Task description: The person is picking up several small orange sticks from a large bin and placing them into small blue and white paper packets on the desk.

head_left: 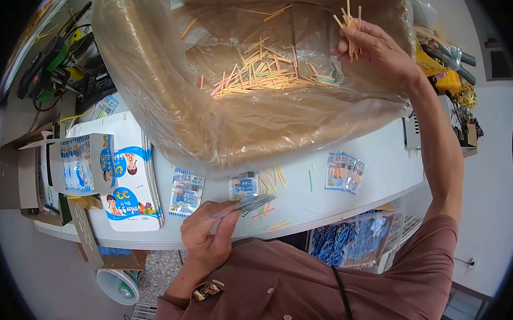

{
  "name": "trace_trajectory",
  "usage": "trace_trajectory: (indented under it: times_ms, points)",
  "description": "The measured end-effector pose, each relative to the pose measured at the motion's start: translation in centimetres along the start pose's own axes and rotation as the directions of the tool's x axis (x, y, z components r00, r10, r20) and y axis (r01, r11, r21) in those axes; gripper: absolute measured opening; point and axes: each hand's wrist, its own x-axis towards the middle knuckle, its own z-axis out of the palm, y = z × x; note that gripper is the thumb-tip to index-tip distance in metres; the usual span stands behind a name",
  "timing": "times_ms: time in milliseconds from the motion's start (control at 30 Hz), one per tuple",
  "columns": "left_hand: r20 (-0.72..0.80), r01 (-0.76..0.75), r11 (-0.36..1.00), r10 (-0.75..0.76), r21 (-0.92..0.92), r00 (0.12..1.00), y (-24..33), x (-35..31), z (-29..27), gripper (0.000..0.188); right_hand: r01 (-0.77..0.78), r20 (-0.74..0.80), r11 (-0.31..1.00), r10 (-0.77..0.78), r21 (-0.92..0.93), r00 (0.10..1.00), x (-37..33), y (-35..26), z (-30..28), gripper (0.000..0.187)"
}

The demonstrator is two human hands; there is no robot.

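Observation:
My right hand point(377, 47) is raised over the right side of a large box lined with clear plastic point(266, 128). Its fingers pinch a small bunch of thin sticks point(352, 35), mostly pale yellow with a pink one. Inside the box lies a loose pile of similar sticks point(258, 77). Close to the table's front edge, my left hand point(208, 236) is closed on a small flat plastic packet point(254, 203), seen nearly edge-on. Just behind it lies another blue and clear packet point(244, 182). Loose coloured sticks point(273, 180) are scattered beside that packet.
More packets lie left point(186, 191) and right point(345, 173) on the white table point(304, 209). Printed white cartons point(134, 214) and an open box of packets point(76, 162) stand at the left. Below are a clear tub of blue items point(351, 239) and a white bin point(118, 286).

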Motion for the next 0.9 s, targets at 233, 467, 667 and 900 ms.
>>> trace_trajectory:
  times_ms: [233, 467, 667, 900]
  points:
    - [-0.160, 0.018, 0.797, -0.144, -0.604, 0.977, 5.1, 3.5, 1.8, 0.015, -0.258, 0.527, 0.910, 0.052, 0.326, 0.848, -9.6, -3.1, 6.7, 0.029]
    - [0.435, 0.276, 0.894, -0.104, -0.353, 0.894, 3.3, 3.0, 4.9, 0.015, -0.452, 0.758, 0.729, -0.141, 0.515, 0.636, -15.7, 7.0, 20.3, 0.032]
    - [0.524, 0.670, 0.682, -0.472, -0.294, 0.709, 0.9, -0.4, 6.4, 0.016, -0.668, 0.676, 0.104, -0.108, 0.737, 0.729, -17.9, 12.9, 27.0, 0.028]
    - [0.109, 0.517, 0.785, -0.513, -0.342, 0.851, -2.4, -0.8, 5.8, 0.012, -0.067, -0.002, 0.718, 0.095, 0.693, 0.995, -16.9, 13.6, 25.7, 0.024]
